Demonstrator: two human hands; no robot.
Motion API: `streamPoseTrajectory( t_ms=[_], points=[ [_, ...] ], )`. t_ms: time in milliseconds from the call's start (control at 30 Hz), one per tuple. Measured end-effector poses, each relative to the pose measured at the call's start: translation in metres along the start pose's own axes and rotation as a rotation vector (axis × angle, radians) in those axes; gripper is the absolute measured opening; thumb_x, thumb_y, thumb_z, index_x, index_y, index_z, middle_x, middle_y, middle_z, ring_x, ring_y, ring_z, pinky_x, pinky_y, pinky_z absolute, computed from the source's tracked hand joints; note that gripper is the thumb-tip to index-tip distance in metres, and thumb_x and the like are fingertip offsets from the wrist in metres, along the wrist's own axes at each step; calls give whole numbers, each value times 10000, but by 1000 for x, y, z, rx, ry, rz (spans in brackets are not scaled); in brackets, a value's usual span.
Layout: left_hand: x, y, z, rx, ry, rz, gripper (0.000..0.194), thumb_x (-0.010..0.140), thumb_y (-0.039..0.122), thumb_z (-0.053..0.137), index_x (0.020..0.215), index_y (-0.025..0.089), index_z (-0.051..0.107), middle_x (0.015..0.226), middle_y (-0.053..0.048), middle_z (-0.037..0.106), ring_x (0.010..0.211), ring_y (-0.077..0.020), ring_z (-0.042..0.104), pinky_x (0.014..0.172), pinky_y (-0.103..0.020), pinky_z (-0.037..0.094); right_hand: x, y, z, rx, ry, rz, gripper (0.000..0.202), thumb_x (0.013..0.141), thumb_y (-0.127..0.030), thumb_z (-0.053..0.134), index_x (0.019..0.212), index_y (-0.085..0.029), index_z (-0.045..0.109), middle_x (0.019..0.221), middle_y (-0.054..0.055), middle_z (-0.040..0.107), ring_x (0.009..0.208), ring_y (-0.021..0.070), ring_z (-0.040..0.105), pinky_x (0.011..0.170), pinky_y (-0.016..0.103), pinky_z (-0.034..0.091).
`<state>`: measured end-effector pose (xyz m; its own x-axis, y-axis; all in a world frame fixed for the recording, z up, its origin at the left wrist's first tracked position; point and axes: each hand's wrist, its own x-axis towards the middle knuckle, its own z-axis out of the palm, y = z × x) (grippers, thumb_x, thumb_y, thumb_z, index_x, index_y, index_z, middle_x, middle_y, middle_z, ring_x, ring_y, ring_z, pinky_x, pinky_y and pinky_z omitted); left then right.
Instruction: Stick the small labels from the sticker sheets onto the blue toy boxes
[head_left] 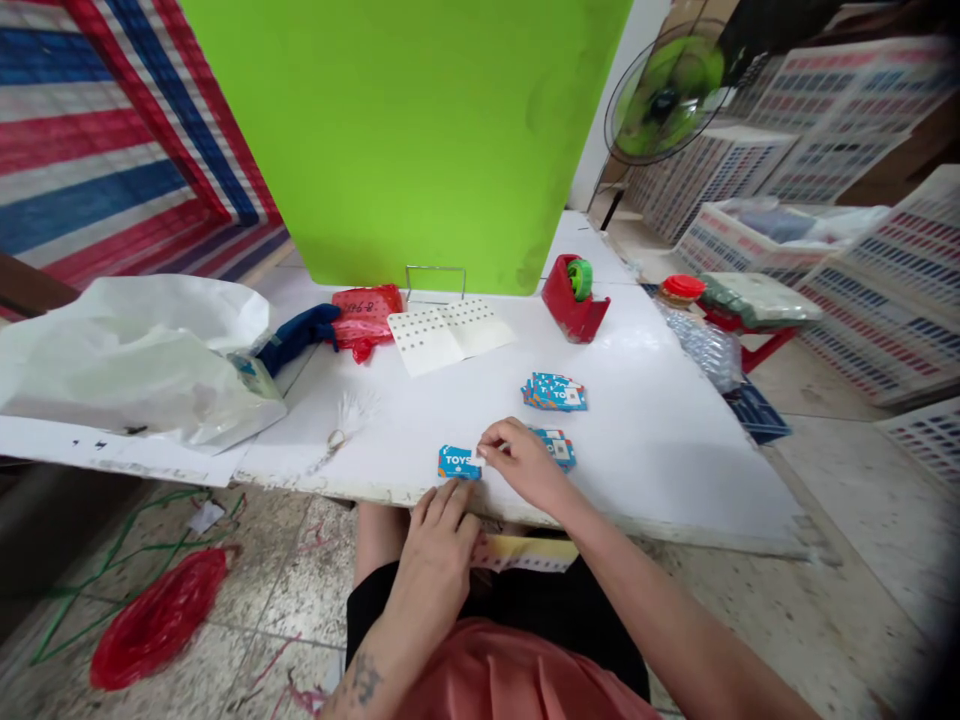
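Observation:
A blue card printed "TOYS" [454, 461] lies near the table's front edge. My left hand [439, 535] rests just below it, fingers stretched out and fingertips at the card's lower edge. At the card's right end, my right hand [521, 460] pinches a small white sticker [478, 461] between thumb and forefinger. Partly behind that hand lies a small pile of similar blue cards [561, 449]. Farther back is a larger fanned stack of blue cards [555, 392]. On my lap, mostly below the table edge, is a sheet with rows of small marks [525, 552].
A red tape dispenser [576, 305] stands at the back right. Behind the cards lies a white sticker sheet [450, 335], beside a red plastic packet [367, 312]. Clear plastic fasteners [352, 412] and a white bag [150, 350] are left. A green board [420, 140] rises behind.

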<state>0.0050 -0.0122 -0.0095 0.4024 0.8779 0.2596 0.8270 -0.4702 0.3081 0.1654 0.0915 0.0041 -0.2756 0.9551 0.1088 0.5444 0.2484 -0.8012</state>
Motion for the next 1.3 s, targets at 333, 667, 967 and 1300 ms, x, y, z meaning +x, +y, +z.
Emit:
streamPoseTrajectory(
  t_ms=[333,667,967,1300],
  points=[
    [3,-6,0,8,6,-5,158,897,128,474,940,180,617,1292,-89,551,1238,-267,448,983,-468,402,7,-6,13,-146,-97,60,111,836,-140,545,755,-173,613,808,12,576,782,135,555,748,272,407],
    [4,-6,1,28,-23,-17,177,877,94,487,953,187,616,1319,-75,531,1227,-266,439,981,-455,389,7,-7,17,-153,-92,81,112,833,-143,554,741,-170,612,807,19,580,797,143,558,765,276,405],
    [7,-7,-1,59,-34,-2,133,876,106,504,938,165,606,1310,-92,536,1239,-278,433,969,-443,403,5,-4,20,-158,-53,65,104,823,-141,567,735,-170,615,796,16,579,787,140,551,754,274,410],
    [14,-9,-1,81,-103,30,146,858,85,517,954,151,605,1356,-100,511,1285,-288,414,987,-448,397,2,-2,26,-239,11,-4,75,803,-133,609,745,-182,608,849,24,557,801,151,556,772,293,445]
  ],
)
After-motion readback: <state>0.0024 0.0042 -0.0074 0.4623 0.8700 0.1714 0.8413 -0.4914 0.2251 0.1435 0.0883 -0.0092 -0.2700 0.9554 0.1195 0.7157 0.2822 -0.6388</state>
